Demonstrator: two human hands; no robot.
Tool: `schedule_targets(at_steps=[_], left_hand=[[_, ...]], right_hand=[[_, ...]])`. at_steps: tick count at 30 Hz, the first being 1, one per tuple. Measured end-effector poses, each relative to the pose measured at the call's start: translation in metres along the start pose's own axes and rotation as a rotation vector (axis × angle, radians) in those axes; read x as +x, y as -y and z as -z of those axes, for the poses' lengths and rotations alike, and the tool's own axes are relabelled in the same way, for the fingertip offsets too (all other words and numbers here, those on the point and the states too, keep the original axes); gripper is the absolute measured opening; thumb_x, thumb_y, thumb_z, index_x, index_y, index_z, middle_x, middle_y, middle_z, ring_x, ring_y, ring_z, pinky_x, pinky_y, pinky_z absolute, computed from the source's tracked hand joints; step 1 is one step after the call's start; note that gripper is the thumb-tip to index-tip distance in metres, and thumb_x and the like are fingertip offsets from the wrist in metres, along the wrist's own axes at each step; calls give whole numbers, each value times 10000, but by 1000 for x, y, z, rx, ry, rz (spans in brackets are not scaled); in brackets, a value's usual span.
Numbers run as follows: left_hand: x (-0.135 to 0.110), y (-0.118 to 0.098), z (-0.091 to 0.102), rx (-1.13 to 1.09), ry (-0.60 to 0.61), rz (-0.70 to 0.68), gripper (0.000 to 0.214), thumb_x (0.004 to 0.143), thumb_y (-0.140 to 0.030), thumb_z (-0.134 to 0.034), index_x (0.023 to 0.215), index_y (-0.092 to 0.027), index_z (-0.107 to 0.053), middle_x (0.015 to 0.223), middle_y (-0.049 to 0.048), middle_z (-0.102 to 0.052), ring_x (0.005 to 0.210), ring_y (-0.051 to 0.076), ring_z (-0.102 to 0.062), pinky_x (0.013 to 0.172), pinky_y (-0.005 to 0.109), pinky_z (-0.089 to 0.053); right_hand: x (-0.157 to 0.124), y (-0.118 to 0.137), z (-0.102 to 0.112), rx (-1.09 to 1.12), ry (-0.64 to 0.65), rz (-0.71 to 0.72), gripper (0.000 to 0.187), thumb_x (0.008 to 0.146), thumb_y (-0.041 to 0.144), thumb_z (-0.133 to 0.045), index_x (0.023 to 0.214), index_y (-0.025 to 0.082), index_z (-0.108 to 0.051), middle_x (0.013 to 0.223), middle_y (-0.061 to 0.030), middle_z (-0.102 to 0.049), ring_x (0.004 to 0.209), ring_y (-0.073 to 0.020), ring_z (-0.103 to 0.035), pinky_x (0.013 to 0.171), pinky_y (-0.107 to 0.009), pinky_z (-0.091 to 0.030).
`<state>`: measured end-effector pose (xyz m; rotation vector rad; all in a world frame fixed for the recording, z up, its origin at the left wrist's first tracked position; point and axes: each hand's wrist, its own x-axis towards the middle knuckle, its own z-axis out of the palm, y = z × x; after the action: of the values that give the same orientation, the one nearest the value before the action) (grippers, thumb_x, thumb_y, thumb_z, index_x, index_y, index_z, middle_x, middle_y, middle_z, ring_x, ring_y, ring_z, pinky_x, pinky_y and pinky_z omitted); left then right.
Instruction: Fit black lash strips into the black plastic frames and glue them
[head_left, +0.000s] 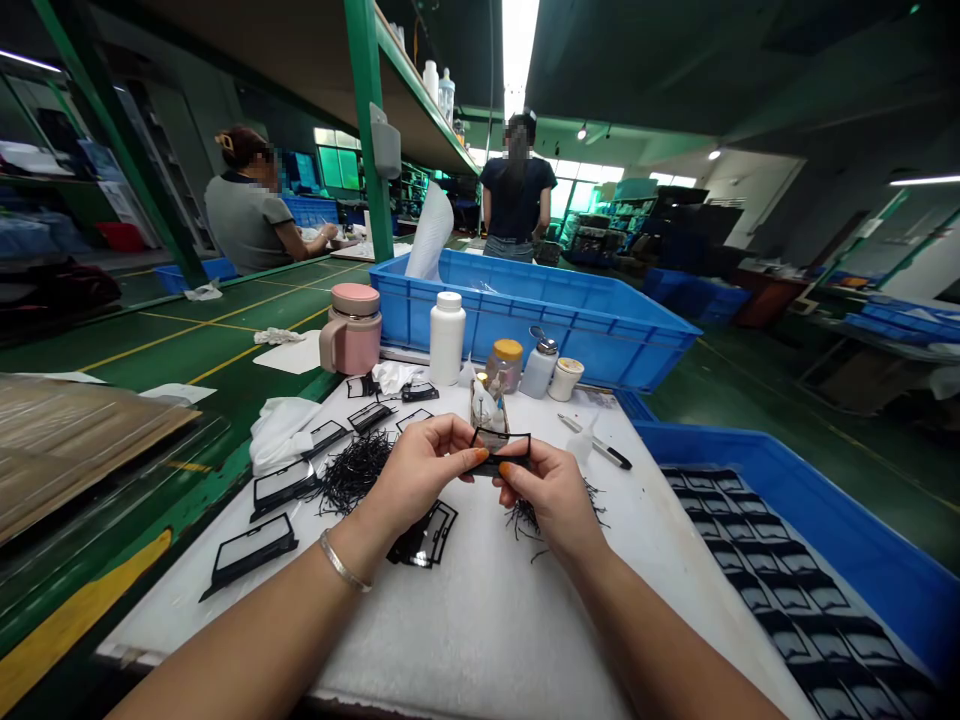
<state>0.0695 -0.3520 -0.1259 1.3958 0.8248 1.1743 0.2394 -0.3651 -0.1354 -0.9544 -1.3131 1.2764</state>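
Note:
A small black rectangular frame with a clear window (501,459) is held over the middle of the white table. My left hand (431,465) pinches its left side, and my right hand (546,490) grips the right, thumbs along the lower edge. Beneath and left of my left hand lies a heap of thin black strips (352,470). A smaller pile of strips (525,516) is partly covered by my right hand. More black frames (251,545) lie along the table's left side, and a few overlap (433,535) under my left wrist.
Behind the hands stand a white bottle (448,340), a pink mug (355,330), a jar with a yellow lid (506,366) and a pump bottle (540,368). A pen-like knife (604,446) lies right. Blue crates (525,300) border the table; the right one (862,520) holds rows of frames. Two people work beyond.

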Motion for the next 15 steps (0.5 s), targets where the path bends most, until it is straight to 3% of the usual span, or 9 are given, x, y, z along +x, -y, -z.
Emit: schedule_targets(at_steps=[15], left_hand=[[0, -1, -1, -21, -1, 16, 187, 750, -254, -728, 782, -117, -604, 738, 22, -608, 656, 119, -574, 572, 215, -493]], right_hand=[[0, -1, 1, -4, 15, 8, 110, 732, 218, -648, 807, 137, -650, 607, -12, -640, 484, -104, -567, 482, -200, -453]])
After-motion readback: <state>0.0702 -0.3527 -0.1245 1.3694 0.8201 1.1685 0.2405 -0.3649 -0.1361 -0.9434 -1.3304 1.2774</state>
